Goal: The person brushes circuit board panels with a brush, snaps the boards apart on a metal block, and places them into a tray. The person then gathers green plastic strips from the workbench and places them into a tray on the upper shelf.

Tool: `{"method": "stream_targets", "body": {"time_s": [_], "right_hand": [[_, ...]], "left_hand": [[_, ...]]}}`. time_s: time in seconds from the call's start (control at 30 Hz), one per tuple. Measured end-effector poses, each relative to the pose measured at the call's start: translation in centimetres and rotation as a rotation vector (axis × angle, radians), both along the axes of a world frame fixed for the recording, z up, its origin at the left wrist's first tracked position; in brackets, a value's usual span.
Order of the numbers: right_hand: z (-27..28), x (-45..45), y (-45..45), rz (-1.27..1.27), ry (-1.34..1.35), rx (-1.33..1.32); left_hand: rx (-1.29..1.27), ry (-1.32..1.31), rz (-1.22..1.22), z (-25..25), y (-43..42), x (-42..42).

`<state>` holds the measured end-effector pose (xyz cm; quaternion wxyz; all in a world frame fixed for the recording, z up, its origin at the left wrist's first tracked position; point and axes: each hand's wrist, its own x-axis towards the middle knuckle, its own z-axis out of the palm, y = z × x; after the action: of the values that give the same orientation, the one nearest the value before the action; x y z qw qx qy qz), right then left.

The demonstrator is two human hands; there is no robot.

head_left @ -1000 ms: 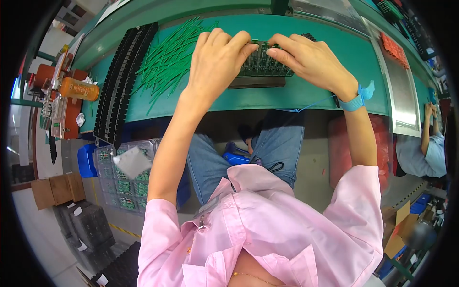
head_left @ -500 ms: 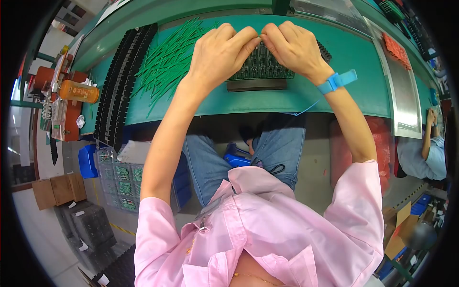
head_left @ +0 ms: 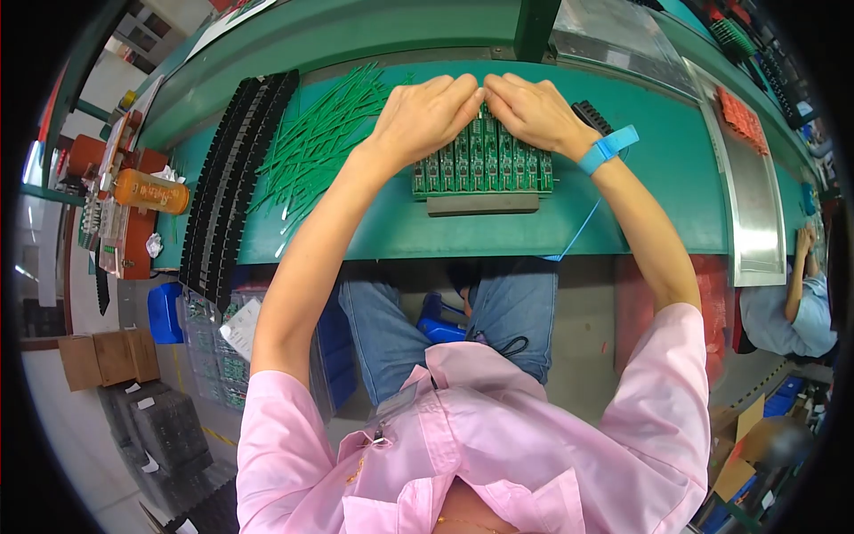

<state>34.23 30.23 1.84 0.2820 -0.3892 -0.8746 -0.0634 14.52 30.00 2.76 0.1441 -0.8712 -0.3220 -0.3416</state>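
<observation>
My left hand point(head_left: 429, 114) and my right hand point(head_left: 536, 112) come together over the far side of a row of green circuit boards point(head_left: 481, 169). Both have their fingers curled and thumbs pressed in, almost touching each other; what they pinch is hidden. The boards sit side by side with small parts on them, and a dark grey bar point(head_left: 483, 206) lies along their near edge. A blue wrist strap point(head_left: 608, 149) with a thin cord is around my right wrist. Left of my left hand lies a loose pile of thin green strips point(head_left: 322, 133).
Long black slotted racks point(head_left: 236, 178) stand at the left of the green table point(head_left: 640, 222). An orange bottle point(head_left: 151, 190) is further left. A metal-framed tray point(head_left: 756, 227) and a red piece point(head_left: 740, 118) are on the right. Another person point(head_left: 787, 298) sits at far right.
The view has tilted, so the table appears lower. My hands, still close together, now sit toward the boards' far side, showing more of the boards' near part.
</observation>
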Motion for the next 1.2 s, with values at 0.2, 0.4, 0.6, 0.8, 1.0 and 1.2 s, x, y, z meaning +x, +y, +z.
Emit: {"method": "stream_targets", "body": {"time_s": [0.2, 0.4, 0.6, 0.8, 1.0, 1.2], "right_hand": [[-0.5, 0.5, 0.7, 0.005, 0.057, -0.229], [0.2, 1.2, 0.1, -0.047, 0.204, -0.323], [1.3, 3.0, -0.1, -0.093, 0.405, -0.422], [3.2, 4.0, -0.9, -0.075, 0.592, -0.470], [4.7, 2.7, -3.9, -0.119, 0.811, -0.447], [5.1, -1.0, -8.6, -0.012, 0.815, -0.539]], "left_hand": [[-0.290, -0.011, -0.013, -0.7, 0.9, -0.2], [-0.567, -0.044, 0.036, -1.6, 1.5, -0.1], [-0.792, -0.140, 0.130, -1.8, 1.7, -0.7], [-0.703, -0.189, 0.150, 0.4, 1.6, -1.9], [-0.711, -0.363, 0.127, 4.4, -1.0, -4.4], [-0.700, -0.629, 0.050, 7.2, -8.5, -8.3]]}}
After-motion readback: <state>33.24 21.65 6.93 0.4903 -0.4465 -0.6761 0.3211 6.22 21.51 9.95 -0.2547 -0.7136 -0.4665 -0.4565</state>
